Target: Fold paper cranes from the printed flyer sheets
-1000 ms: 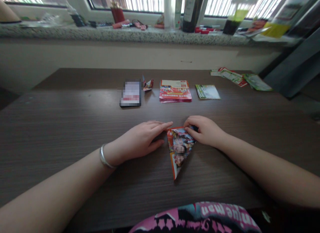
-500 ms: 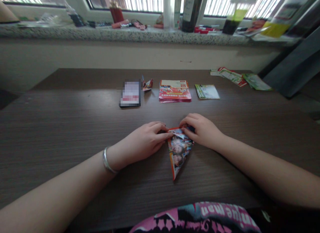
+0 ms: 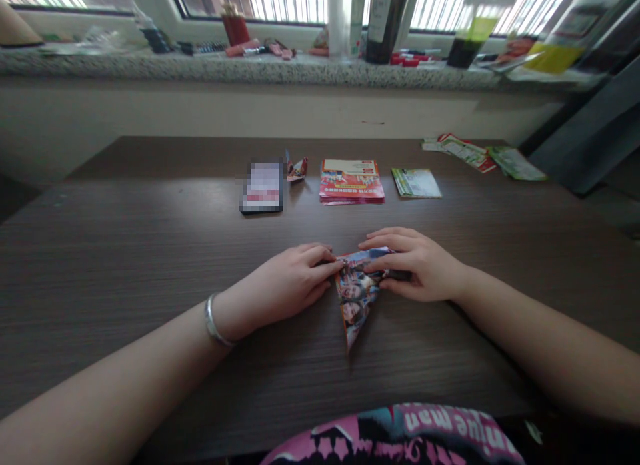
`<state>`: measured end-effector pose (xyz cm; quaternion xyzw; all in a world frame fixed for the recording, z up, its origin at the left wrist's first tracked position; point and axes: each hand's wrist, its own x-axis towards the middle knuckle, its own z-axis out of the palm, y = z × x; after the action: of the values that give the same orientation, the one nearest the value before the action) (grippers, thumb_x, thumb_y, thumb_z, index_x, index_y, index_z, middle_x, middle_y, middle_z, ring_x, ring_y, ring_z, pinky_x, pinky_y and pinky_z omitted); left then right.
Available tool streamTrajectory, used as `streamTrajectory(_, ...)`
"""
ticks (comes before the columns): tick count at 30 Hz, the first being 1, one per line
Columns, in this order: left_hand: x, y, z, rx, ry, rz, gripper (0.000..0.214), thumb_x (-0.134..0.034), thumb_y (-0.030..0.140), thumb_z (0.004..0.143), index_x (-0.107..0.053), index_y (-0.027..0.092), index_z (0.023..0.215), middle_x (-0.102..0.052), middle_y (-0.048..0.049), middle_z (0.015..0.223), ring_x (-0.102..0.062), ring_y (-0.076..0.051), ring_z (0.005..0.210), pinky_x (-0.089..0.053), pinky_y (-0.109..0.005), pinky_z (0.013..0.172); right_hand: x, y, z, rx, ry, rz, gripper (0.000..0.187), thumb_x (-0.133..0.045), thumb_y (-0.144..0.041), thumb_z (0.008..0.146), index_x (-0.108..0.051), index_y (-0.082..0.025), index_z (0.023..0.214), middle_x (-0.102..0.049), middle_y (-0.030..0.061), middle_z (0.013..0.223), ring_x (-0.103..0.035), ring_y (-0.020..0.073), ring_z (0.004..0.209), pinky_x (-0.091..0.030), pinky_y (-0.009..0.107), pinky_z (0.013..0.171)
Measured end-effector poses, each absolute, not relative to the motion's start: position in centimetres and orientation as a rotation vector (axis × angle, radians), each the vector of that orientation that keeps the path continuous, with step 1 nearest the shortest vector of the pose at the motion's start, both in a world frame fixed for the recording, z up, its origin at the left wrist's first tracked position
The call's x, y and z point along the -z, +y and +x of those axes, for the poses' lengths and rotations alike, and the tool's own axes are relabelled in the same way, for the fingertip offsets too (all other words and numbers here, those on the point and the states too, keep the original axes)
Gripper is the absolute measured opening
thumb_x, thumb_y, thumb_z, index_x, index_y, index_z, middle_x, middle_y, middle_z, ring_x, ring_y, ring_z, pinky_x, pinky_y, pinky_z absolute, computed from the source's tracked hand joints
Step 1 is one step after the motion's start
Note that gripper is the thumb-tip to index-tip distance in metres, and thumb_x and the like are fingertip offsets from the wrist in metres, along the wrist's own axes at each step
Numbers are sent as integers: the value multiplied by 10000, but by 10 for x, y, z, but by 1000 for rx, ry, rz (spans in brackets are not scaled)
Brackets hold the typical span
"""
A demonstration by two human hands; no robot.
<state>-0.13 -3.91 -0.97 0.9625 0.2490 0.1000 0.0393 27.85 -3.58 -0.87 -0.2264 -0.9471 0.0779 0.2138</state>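
A glossy printed sheet of paper (image 3: 353,304), folded into a narrow triangle, lies on the table with its point toward me. At its upper left corner, my left hand (image 3: 295,278) pinches the edge between thumb and fingers. My right hand (image 3: 417,262) rests over the upper right part, fingers stretched out and apart, with fingertips on the paper. That hand hides some of the right corner.
Along the back of the dark table (image 3: 175,265) lie a phone-like device (image 3: 264,188), a small folded paper piece (image 3: 297,170), a stack of red leaflets (image 3: 351,183), a green-white paper pad (image 3: 417,184) and loose leaflets (image 3: 467,152). Bottles (image 3: 383,25) stand on the windowsill.
My right hand has spread its fingers and shifted slightly right and down across the paper's upper edge. The paper's top fold looks different, while my left hand stays at its corner.
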Motion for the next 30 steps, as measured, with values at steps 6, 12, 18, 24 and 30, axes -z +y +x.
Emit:
streamTrajectory(6, 14, -37, -7, -334, 821, 2945, 330, -443, 246, 965, -624, 166, 1229, -625, -110, 1221, -610, -225, 1105, -520, -372, 977, 16, -32, 278, -182, -2686, -635, 301, -563, -292, 911, -670, -218, 1182, -628, 72, 1289, -490, 244, 1266, -438, 437, 1044)
streamTrajectory(12, 13, -37, -9, -335, 839, 2896, 326, -433, 264, 972, -629, 184, 1220, -606, -97, 1248, -600, -216, 1106, -510, -362, 979, 19, -31, 277, -252, -2749, -699, 306, -504, -277, 949, -668, -212, 1199, -642, 44, 1284, -517, 231, 1245, -452, 416, 1037)
streamTrajectory(18, 8, -38, -6, -312, 855, 2839, 333, -432, 230, 969, -599, 210, 1256, -617, -85, 1208, -597, -206, 1086, -509, -354, 962, 21, -30, 277, -310, -2746, -685, 319, -498, -264, 949, -650, -218, 1225, -620, 36, 1320, -515, 217, 1259, -443, 409, 1049)
streamTrajectory(24, 7, -42, -6, -224, 863, 2860, 404, -463, 232, 953, -522, 242, 1353, -569, -103, 1280, -571, -234, 1139, -503, -391, 979, 21, -29, 276, -308, -2782, -684, 353, -458, -262, 964, -611, -208, 1277, -594, 36, 1354, -487, 229, 1290, -395, 449, 1083)
streamTrajectory(30, 5, -45, -5, -192, 892, 2872, 420, -449, 262, 961, -493, 242, 1378, -552, -104, 1300, -565, -245, 1154, -499, -403, 995, 21, -27, 272, -366, -2791, -676, 370, -446, -252, 963, -583, -214, 1305, -578, 41, 1373, -459, 223, 1317, -330, 479, 1123)
